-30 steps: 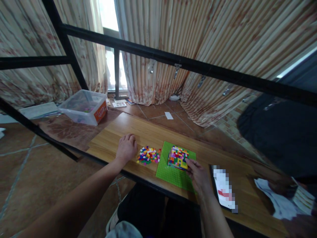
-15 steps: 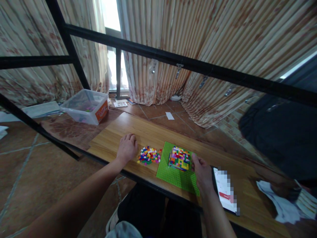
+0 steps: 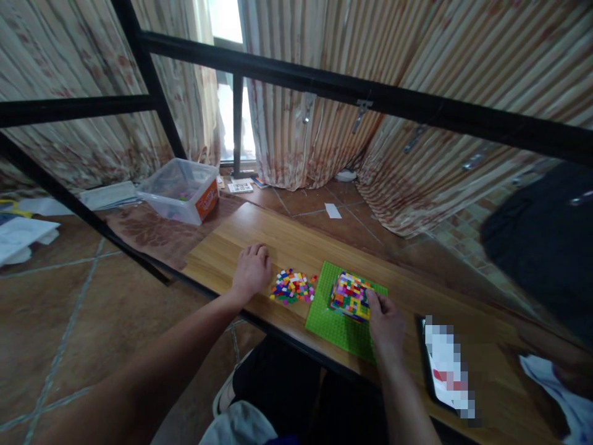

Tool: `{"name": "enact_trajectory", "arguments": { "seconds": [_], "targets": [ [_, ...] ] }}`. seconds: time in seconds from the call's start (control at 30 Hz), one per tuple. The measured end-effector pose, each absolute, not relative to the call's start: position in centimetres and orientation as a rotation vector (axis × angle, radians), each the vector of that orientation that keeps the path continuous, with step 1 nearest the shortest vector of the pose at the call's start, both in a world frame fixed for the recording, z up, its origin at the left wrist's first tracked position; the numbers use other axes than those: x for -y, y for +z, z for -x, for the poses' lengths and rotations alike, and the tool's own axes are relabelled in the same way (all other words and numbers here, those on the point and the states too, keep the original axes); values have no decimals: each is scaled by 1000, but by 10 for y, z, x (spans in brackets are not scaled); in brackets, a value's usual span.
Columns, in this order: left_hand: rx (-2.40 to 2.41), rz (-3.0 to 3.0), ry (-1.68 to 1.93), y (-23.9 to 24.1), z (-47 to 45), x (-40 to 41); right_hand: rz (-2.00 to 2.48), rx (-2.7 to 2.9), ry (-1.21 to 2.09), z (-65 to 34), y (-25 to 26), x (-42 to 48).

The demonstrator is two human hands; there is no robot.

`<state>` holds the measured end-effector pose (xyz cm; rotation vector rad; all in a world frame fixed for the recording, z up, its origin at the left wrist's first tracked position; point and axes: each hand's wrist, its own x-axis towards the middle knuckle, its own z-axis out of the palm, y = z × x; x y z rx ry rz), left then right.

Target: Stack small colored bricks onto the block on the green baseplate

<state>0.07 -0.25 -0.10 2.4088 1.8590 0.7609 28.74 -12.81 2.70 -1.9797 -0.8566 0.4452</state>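
Nearest, right hand [image 3: 385, 321] curled over the near right edge of a block of coloured bricks [image 3: 349, 295], fingers touching it; firm grip or not, cannot tell. Block standing on a green baseplate [image 3: 333, 324] on the wooden table [image 3: 287, 238]. Left of it, loose bricks [image 3: 291, 287], then left hand [image 3: 252, 272], loosely curled, resting empty. Far left, clear plastic box [image 3: 180, 188].

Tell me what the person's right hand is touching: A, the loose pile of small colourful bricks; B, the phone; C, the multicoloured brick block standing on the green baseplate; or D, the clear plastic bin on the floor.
C: the right hand rests against the near right corner of the multicoloured brick block on the green baseplate.
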Motion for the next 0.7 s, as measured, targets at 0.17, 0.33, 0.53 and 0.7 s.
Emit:
{"name": "enact_trajectory", "arguments": {
  "seconds": [0.17,0.33,0.53,0.7],
  "targets": [
    [-1854,-2407,772,-1,0,4,2041,889,419,-288,27,131],
    [-1863,-2402,763,0,-1,5,2002,958,111,-280,35,144],
    [-1868,-2407,751,0,-1,5,1730,1538,21,-246,65,124],
    [-1879,-2402,739,0,-1,6,1835,2146,34,-218,75,81]
  ]
}}
